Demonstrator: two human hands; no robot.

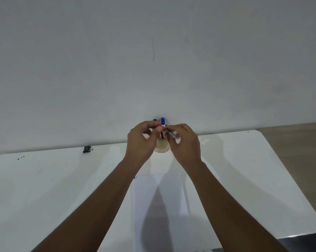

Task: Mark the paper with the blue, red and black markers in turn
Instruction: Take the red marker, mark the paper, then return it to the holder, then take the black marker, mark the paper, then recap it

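Surface: white table (pixel 44 188), paper (pixel 144 206) central.
Left hand (pixel 140 140): pinching red cap (pixel 158 126).
Right hand (pixel 184 142): gripping marker barrel (pixel 172 134).
Advice: pull straight apart.

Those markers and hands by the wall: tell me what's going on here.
A person has both hands up at a clear cup standing at the table's far edge. The left hand pinches a red cap, and the right hand holds a marker barrel; they seem to be capping or uncapping the red marker. The blue marker stands upright in the cup. The sheet of paper lies nearer the person, between the forearms; no marks are visible on it.
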